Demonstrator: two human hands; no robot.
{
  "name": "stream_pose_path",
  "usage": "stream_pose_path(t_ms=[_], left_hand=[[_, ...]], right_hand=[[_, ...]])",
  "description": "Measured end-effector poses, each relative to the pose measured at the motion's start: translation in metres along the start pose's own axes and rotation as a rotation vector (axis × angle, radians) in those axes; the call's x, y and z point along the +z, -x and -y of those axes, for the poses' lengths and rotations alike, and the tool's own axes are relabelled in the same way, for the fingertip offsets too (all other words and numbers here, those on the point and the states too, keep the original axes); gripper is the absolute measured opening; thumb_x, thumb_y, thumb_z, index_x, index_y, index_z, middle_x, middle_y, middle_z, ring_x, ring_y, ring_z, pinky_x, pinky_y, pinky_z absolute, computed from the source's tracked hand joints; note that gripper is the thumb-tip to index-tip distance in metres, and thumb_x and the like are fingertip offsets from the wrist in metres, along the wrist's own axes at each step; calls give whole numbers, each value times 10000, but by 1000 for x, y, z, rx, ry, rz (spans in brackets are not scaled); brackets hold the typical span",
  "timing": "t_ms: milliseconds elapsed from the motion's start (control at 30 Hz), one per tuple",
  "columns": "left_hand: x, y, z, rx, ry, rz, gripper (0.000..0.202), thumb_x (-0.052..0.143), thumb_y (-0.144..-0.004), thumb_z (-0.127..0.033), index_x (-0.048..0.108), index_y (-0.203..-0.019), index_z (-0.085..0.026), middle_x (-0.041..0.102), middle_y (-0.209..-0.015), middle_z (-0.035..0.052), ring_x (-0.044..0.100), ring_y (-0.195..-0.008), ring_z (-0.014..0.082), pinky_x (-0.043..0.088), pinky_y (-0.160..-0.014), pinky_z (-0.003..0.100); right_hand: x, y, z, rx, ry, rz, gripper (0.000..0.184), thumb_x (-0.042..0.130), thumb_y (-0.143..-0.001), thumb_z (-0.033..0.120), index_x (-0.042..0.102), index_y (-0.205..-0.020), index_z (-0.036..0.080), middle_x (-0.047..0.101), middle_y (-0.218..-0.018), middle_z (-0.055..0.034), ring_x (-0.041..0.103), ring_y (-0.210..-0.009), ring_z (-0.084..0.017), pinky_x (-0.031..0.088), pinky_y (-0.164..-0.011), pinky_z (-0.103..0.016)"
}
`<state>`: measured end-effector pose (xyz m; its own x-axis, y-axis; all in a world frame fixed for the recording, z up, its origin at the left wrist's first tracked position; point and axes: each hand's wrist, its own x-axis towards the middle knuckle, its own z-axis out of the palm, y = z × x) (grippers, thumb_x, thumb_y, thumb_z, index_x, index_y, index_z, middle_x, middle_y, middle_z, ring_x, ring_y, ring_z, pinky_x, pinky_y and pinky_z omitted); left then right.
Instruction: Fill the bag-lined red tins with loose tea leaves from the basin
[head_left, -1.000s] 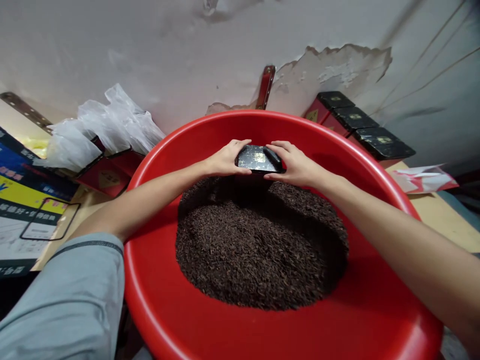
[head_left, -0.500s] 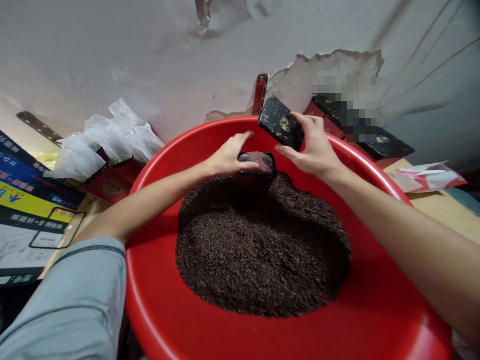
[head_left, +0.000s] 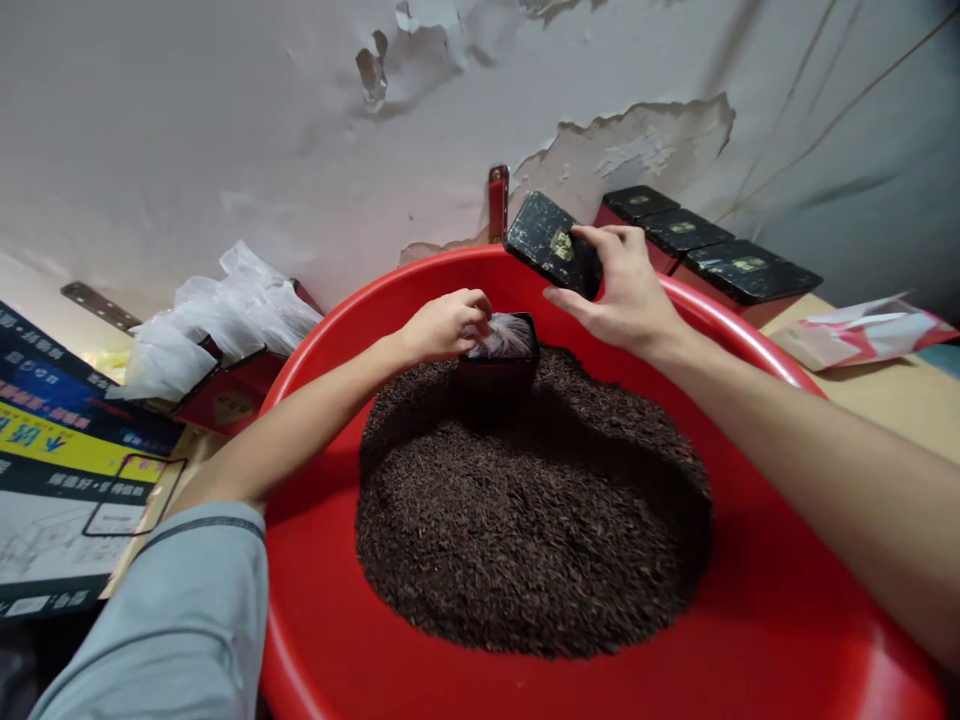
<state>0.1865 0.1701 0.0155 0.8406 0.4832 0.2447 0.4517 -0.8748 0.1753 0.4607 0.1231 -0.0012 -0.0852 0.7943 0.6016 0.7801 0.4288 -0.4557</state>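
A big red basin (head_left: 330, 600) holds a heap of dark loose tea leaves (head_left: 525, 500). At the heap's far edge stands a small dark open box (head_left: 498, 372) with a clear plastic liner (head_left: 507, 338) showing at its mouth. My left hand (head_left: 442, 326) is closed, pinching that liner at the box's left rim. My right hand (head_left: 626, 290) holds the box's black lid (head_left: 551, 243) tilted, raised above the basin's far rim and to the right of the box.
Three closed red boxes with black lids (head_left: 701, 240) line the wall at the back right. Crumpled clear plastic bags (head_left: 217, 310) lie on red boxes at the left, beside printed cartons (head_left: 60, 450). A red-and-white packet (head_left: 862, 330) lies on the wooden table at the right.
My right hand lifted the lid off the box and carried it up and right. My left hand closed on the liner at the box's mouth.
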Motion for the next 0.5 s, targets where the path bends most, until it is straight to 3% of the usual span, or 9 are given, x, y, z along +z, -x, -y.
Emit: stream_pose_path(t_ms=[167, 333, 433, 500], left_hand=[[7, 6, 1, -58, 79, -94, 143, 705, -902, -249, 782, -831, -152, 753, -1074, 98, 706, -909, 172, 574, -874, 319], [16, 3, -5, -128, -163, -92, 152, 692, -945, -277, 756, -923, -140, 763, -918, 92, 658, -893, 219, 516, -818, 347], [20, 12, -9, -120, -282, -41, 259, 565, -1034, -319, 750, -1050, -139, 781, -987, 111, 655, -967, 247, 491, -845, 375], [23, 23, -12, -102, -311, 4, 336, 484, -1075, -350, 745, -1141, -149, 781, -1141, 122, 656, -1067, 259, 482, -916, 403]], right_hand=[[4, -1, -6, -24, 10, 21, 896, 650, -835, 747, 426, -1543, 245, 442, -1462, -159, 456, -1398, -420, 382, -1202, -668], [3, 1, -6, -47, 16, 27, 878, 642, -852, 728, 421, -1565, 267, 451, -1454, -162, 459, -1400, -419, 389, -1194, -663], [3, 3, -2, -62, 10, 70, 843, 613, -885, 705, 424, -1592, 286, 462, -1448, -161, 468, -1400, -413, 393, -1199, -653], [7, 6, 0, -91, 5, 122, 801, 564, -922, 688, 415, -1613, 311, 461, -1456, -155, 466, -1410, -407, 392, -1202, -652]])
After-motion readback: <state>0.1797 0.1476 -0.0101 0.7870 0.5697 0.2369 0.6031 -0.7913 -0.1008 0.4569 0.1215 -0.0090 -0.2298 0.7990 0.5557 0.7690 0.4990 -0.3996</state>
